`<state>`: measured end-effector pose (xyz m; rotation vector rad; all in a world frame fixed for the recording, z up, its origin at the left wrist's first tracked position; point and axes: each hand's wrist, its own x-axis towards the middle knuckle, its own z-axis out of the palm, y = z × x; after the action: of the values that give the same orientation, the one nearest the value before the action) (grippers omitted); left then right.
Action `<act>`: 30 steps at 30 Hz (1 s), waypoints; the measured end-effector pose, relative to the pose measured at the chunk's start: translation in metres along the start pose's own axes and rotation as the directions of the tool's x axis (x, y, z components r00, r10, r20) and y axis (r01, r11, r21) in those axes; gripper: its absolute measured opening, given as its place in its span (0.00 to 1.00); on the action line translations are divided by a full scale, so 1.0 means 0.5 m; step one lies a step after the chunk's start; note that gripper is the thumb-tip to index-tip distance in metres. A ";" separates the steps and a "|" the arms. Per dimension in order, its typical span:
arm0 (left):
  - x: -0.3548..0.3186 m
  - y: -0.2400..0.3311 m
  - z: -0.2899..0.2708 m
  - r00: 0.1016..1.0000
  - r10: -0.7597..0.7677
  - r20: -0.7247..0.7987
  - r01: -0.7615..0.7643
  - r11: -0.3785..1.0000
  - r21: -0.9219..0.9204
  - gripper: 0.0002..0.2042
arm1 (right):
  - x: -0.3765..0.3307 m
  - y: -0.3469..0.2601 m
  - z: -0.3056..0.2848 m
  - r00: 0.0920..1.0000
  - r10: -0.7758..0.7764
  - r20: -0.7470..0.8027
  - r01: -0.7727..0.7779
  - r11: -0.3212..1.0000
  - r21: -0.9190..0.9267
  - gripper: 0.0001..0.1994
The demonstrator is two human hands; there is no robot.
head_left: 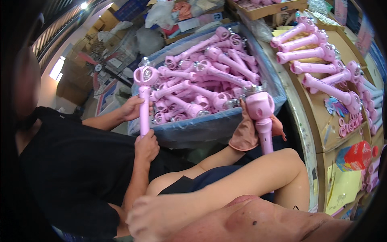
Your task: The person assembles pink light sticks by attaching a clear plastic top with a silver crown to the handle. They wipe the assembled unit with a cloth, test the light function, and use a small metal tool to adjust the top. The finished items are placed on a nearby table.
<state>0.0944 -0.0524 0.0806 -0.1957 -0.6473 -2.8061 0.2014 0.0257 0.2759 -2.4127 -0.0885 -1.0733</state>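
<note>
- We looked down into a crowded workroom, with cardboard boxes and plastic bags at the back and a curved desk [310, 121] along our right carrying a row of pink wands [318, 52].
- Straight ahead stood a blue-lined bin [209, 125], heaped with more pink wand toys lying every way.
- The pink wand [261, 117] in hand stood nearly upright against the bin's near wall, its round head on top and its handle pointing down toward us.
- Our left hand [244, 135], in a brownish glove, was clasped against the wand's left side, just below the head.
- Of our right hand [278, 127] only a few bare fingers showed beside the handle. They touched it, but we could not tell whether they gripped.
- The left hand was nearer the heap, which lay just beyond it and to its left.
- A co-worker in a black shirt [80, 169] held a second wand [144, 97] upright in both hands at the bin's left corner.
</note>
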 end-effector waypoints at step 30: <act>-0.022 0.165 0.047 0.930 0.172 -0.324 -0.119 0.977 0.175 0.35 | -0.456 -0.019 0.108 -0.514 0.551 -0.657 -0.852 -0.416 0.317 0.20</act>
<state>0.1293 -0.1111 0.1335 0.2533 -0.7251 -2.5444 0.0790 0.0902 0.0865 -0.9398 2.4026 -0.7248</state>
